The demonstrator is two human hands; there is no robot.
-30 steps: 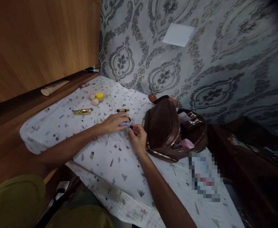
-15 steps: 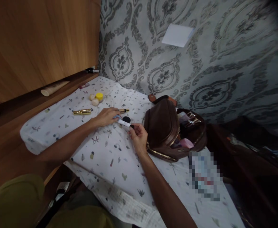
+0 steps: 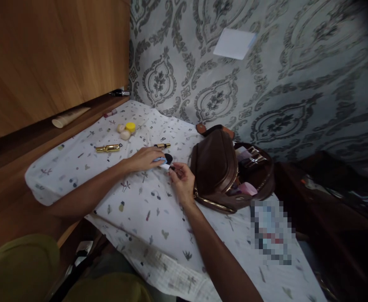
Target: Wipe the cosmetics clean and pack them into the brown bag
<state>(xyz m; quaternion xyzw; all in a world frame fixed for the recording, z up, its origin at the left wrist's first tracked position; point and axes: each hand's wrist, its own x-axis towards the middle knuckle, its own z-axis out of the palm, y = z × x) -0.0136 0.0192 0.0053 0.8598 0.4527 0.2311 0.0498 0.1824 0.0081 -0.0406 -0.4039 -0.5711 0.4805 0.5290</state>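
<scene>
My left hand (image 3: 146,158) presses a crumpled light blue cloth (image 3: 160,160) against a small white tube (image 3: 165,166). The tube's dark end is pinched in the fingertips of my right hand (image 3: 183,181). Just behind the tube lies a round black item (image 3: 169,158), its kind unclear. Beyond my left fingers is a slim gold-and-black cosmetic tube (image 3: 162,145). Farther left rests a gold cylindrical container (image 3: 107,148). To the right of my right hand stands an open brown bag (image 3: 215,163) with cosmetics inside.
Small pale containers (image 3: 125,134), one with a yellow lid (image 3: 130,127), sit on the patterned white cloth (image 3: 140,226). A beige tube (image 3: 69,118) lies on the wooden ledge at left. A pixelated item (image 3: 272,235) is at right. Patterned wallpaper (image 3: 215,96) rises behind.
My left hand has slid right and slightly down along the white tube with the blue cloth, covering more of the tube. My right hand stays nearly in place.
</scene>
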